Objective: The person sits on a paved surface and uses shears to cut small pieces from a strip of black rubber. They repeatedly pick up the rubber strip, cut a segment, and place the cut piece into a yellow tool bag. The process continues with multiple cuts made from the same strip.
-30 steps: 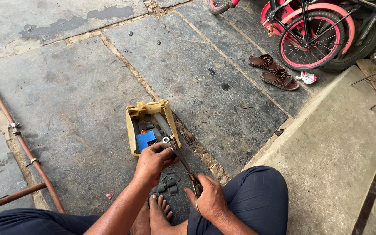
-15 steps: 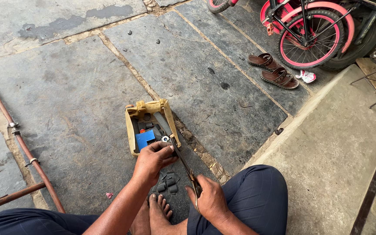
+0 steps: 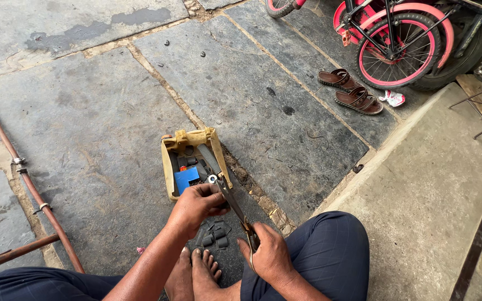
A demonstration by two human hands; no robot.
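Note:
I sit on a stone floor with my bare feet [image 3: 199,267] in front of me. My right hand [image 3: 269,255] grips the handles of large scissors [image 3: 225,192], whose blades point up and away towards a yellow box. My left hand [image 3: 196,205] is closed by the scissor pivot, pinching something small and dark that I cannot make out. The yellow plastic box [image 3: 168,173] lies just beyond my hands and holds a blue block [image 3: 186,179] and dark pieces. Several small black rubber pieces [image 3: 214,235] lie on the floor between my hands, near my toes.
A brown pipe [image 3: 26,181] runs along the floor at the left. A pair of brown sandals [image 3: 350,90] and a pink and black child's bicycle [image 3: 403,42] stand at the upper right. A raised concrete step [image 3: 436,184] lies to my right.
My left hand has closed in slightly nearer the scissor pivot. The right hand and the scissors stay almost where they were.

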